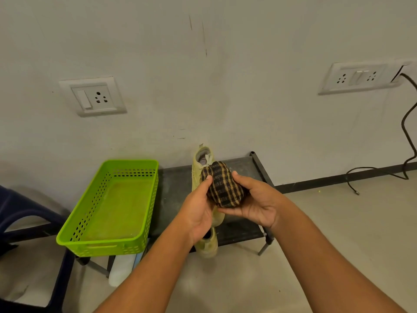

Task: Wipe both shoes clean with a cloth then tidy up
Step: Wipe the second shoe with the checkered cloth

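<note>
Plainly the wiping of the first shoe is the step in hand; the left hand point(198, 213) grips the beige shoe point(198, 171) from the side, fingers curled under it and thumb laid on the edge of the checked cloth point(224, 188); the right hand point(255, 204) cups the bunched cloth from beneath, thumb over its top, so that the cloth is wrapped over the forepart of the shoe. The shoe is held in the air above the middle of the black rack point(239, 166), its opening and laces toward the wall.

To do this well, the left hand should probably hold the shoe steady while the right draws the cloth along the upper in firm strokes, turning the shoe to reach the sole edge and heel; a fresh fold of cloth would help avoid smearing dirt back on.

The second shoe point(208, 246) shows only in part below the left wrist, at the front edge of the rack; whether it rests on the rack or on the floor cannot be told. The toe of the held shoe is covered by cloth and hands; how dirty it is cannot be judged. The green basket point(99, 242) sits at the rack's left end; pale items point(120, 269) beneath it are too obscured to name.
</note>
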